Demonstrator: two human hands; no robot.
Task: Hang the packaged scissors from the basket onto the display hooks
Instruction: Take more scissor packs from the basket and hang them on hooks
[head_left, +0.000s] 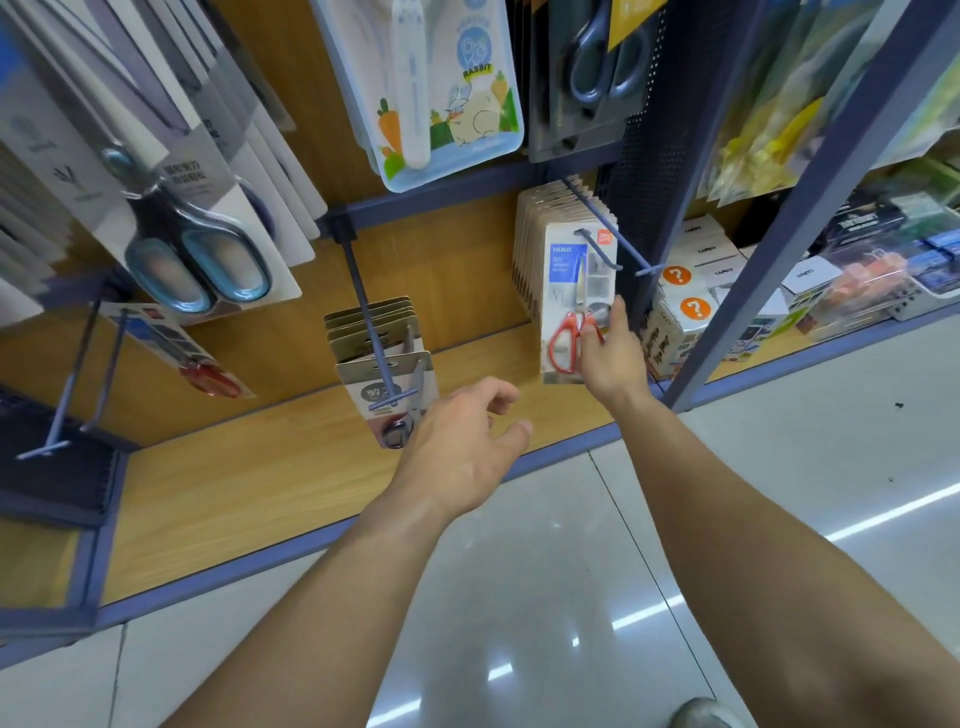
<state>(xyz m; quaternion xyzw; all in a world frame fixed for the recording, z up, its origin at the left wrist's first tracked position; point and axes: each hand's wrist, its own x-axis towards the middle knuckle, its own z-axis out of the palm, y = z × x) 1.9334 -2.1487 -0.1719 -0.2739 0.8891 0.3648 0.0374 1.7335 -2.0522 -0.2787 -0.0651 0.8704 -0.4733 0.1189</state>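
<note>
Right hand (613, 358) pinches the lower edge of the red-handled scissors pack (565, 291), which hangs on a display hook (597, 249). Left hand (462, 452) hovers loose-fingered, holding nothing.

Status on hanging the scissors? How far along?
Done: packs stacked on the middle hook and right hook. In hand: right hand pinches the red-handled scissors pack, already threaded on the right hook. Left hand is open, empty. To do: release it; basket out of view, so remaining count unknown.
</note>
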